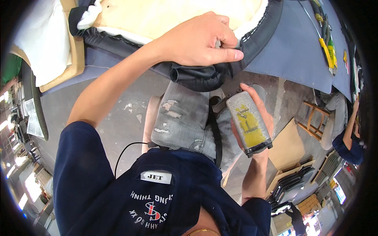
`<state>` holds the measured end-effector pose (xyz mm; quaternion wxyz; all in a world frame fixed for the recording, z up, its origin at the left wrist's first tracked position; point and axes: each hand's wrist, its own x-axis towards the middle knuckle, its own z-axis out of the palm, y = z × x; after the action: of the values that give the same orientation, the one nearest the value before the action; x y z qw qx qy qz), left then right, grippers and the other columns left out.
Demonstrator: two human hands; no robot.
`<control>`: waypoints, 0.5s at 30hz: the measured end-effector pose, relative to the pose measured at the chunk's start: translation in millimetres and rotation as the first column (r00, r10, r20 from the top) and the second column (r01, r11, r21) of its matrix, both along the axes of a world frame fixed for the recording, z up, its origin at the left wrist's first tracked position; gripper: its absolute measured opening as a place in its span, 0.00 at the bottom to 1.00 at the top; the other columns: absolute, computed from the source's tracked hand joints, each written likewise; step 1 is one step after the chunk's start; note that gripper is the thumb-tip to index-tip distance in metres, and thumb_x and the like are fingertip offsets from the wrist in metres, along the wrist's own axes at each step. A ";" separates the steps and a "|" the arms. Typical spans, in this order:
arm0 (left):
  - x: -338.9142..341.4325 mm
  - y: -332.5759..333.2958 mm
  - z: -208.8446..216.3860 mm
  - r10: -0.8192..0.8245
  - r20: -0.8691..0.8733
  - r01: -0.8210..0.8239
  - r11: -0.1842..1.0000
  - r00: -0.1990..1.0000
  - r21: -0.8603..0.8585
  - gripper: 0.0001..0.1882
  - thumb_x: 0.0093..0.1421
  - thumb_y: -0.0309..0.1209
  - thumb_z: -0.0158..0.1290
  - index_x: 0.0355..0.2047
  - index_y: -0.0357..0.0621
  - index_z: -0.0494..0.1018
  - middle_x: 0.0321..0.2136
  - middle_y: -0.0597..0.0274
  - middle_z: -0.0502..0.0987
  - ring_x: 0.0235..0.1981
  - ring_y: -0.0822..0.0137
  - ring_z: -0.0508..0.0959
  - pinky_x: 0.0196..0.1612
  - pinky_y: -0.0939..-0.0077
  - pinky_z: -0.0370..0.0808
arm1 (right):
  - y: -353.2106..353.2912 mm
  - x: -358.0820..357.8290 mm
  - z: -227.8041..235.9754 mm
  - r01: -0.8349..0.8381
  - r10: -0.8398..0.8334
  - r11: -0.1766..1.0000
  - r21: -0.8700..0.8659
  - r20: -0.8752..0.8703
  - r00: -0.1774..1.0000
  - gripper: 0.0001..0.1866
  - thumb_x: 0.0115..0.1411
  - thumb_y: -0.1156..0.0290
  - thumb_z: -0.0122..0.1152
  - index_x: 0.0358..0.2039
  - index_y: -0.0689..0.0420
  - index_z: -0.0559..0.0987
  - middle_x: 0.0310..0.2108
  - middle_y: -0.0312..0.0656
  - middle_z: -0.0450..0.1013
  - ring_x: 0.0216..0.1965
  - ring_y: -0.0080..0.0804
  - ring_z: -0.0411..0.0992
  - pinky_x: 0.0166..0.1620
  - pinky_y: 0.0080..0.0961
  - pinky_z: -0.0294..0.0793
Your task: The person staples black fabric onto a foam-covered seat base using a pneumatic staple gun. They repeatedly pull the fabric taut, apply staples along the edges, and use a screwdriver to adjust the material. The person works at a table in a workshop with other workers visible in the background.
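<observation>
A seat panel [134, 17] of pale board lies on the blue-covered table, wrapped round its rim by white padding and a black cover [260, 43]. Across its near edge reaches my left hand [204, 41], its fingers curled and its thumb pressed down, gripping the black cover. A loose fold of the cover hangs over the table edge below that hand. Lower down, above my right thigh, my right hand [264, 112] is wrapped round a staple gun [250, 122] with a worn grey body and yellow markings. The staple gun is apart from the panel, and its nose is hidden.
Yellow-handled tools [327, 51] lie on the blue table [291, 55] at the right. A wooden frame with white cloth [47, 43] stands at the left. On the floor at right are a cardboard sheet [287, 143] and stacked dark panels [291, 181]. Another person [348, 141] is at far right.
</observation>
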<state>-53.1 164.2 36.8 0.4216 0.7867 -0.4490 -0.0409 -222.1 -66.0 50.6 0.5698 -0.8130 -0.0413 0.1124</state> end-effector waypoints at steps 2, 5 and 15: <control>-1.6 -0.8 0.2 0.001 0.016 -0.001 1.000 1.000 0.021 0.22 0.64 0.40 0.61 0.18 0.43 0.66 0.16 0.64 0.62 0.27 0.63 0.65 0.39 0.66 0.66 | 2.4 6.2 -0.2 -0.041 0.047 0.996 -0.079 0.078 0.996 0.38 0.50 0.82 0.65 0.65 0.59 0.72 0.40 0.33 0.78 0.39 0.17 0.73 0.48 0.16 0.73; -3.3 -3.0 0.3 -0.032 0.046 0.033 0.999 0.998 -0.004 0.23 0.64 0.39 0.61 0.18 0.44 0.64 0.16 0.64 0.61 0.26 0.62 0.65 0.39 0.65 0.66 | 4.5 14.5 6.6 -0.056 0.060 0.995 -0.085 0.046 0.997 0.38 0.50 0.82 0.63 0.65 0.60 0.72 0.43 0.34 0.78 0.41 0.18 0.72 0.49 0.18 0.72; -4.5 -2.8 5.3 0.269 -0.131 -0.286 0.947 0.954 -0.144 0.18 0.62 0.45 0.62 0.25 0.44 0.75 0.23 0.67 0.72 0.30 0.64 0.70 0.38 0.69 0.68 | -3.0 39.1 23.3 -0.213 0.210 0.977 0.014 0.116 0.971 0.40 0.47 0.82 0.64 0.65 0.57 0.72 0.51 0.51 0.79 0.53 0.44 0.78 0.58 0.31 0.72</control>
<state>-57.5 161.4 42.1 0.5096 0.8019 -0.3116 0.0122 -183.0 -69.0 73.9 0.5617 -0.8017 -0.1615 0.1252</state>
